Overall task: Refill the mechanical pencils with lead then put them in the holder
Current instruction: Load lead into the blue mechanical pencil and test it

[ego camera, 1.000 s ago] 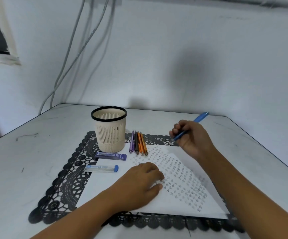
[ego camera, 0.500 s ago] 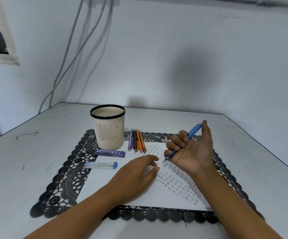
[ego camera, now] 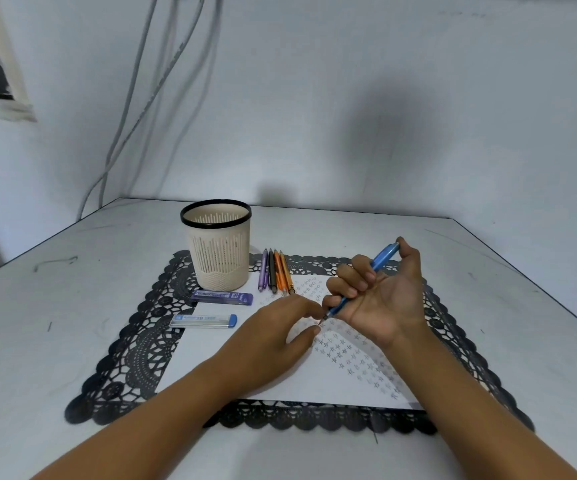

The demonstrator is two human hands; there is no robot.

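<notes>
My right hand [ego camera: 382, 299] grips a blue mechanical pencil [ego camera: 382, 257], thumb on its top end, tip pointing down-left. My left hand [ego camera: 276, 337] is at the pencil's tip, with index finger and thumb closing around it; whether they hold lead is too small to tell. Several more pencils [ego camera: 276, 270], purple, black and orange, lie side by side next to the beige holder [ego camera: 218, 249], which has a black rim. Two lead cases lie left of the paper: a dark purple one [ego camera: 222, 297] and a clear one with a blue cap [ego camera: 204, 321].
A white sheet with rows of small star marks [ego camera: 346, 362] lies on a black lace placemat [ego camera: 141, 344] on the grey table [ego camera: 55, 323]. A wall with hanging cables [ego camera: 148, 98] stands behind. The table's right edge runs diagonally near my right forearm.
My right hand turned palm-up and drew the blue pencil toward me, tip down-left. My left hand lifted off the paper and reached to the pencil's tip.
</notes>
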